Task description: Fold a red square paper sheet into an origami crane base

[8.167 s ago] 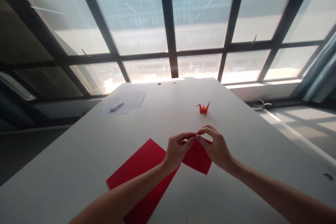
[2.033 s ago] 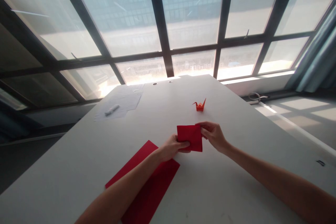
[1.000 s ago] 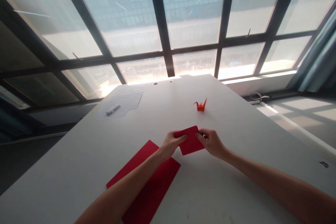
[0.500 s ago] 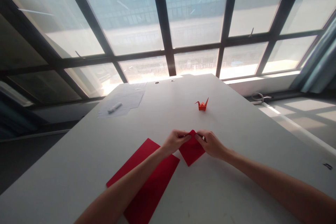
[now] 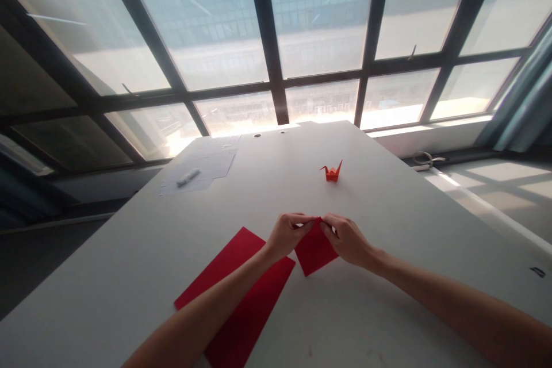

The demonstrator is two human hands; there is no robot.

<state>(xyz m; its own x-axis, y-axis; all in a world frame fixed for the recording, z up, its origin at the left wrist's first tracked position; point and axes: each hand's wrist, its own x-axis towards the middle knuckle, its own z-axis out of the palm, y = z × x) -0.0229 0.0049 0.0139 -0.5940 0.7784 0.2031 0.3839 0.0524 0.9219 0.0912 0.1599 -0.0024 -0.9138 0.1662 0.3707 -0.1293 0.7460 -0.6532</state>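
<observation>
A small folded square of red paper (image 5: pixel 314 253) is held between my two hands, its lower corner pointing toward me. My left hand (image 5: pixel 288 234) pinches its far corner from the left. From the right, my right hand (image 5: pixel 342 237) pinches close to that same corner, and the fingertips of both hands nearly meet. My fingers hide part of the far corner. Under my left forearm lies a larger red sheet (image 5: pixel 252 299) on the table. Beyond my hands stands an orange-red paper crane (image 5: pixel 332 173), touched by neither hand.
White papers (image 5: pixel 219 162) lie at the table's far left, with a white stick-like object (image 5: pixel 188 177) on them. The white table (image 5: pixel 401 218) reaches toward large windows. At the right, a coiled cable (image 5: pixel 425 160) rests beyond the table's edge.
The folded red paper has turned slightly, its lower corner shifting left and toward me. The far corner sits lower, with my fingertips closer together over it. The crane and larger sheet stayed put.
</observation>
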